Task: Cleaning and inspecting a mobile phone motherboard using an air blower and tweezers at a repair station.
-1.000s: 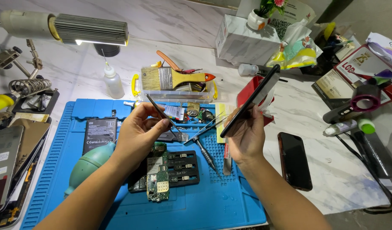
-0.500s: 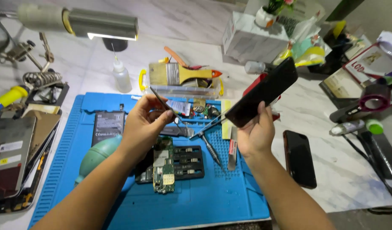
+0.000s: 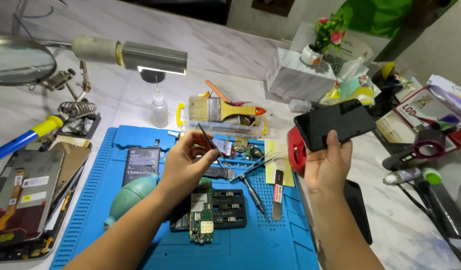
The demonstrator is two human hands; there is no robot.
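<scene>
My right hand [image 3: 329, 162] holds a black phone [image 3: 335, 123] up by its lower edge, its dark screen tilted toward me, above the right side of the blue work mat [image 3: 270, 250]. My left hand [image 3: 190, 160] pinches thin black tweezers [image 3: 208, 140] over the mat's middle. Below that hand lie a green circuit board [image 3: 202, 220] and a black phone frame [image 3: 229, 207]. A screwdriver [image 3: 251, 192] and metal tweezers [image 3: 258, 162] rest between my hands.
A phone battery [image 3: 142, 165] and teal air blower [image 3: 131, 195] sit left on the mat. Screens [image 3: 25, 195] are stacked far left. A brush [image 3: 223, 108], dropper bottle [image 3: 159, 107], lamp [image 3: 140, 55], magnifier [image 3: 20, 60], white box [image 3: 300, 75], another black phone [image 3: 358, 207] surround it.
My right hand has turned the black phone from edge-on to screen facing me and shifted it right. My left hand with the tweezers stayed over the mat's middle.
</scene>
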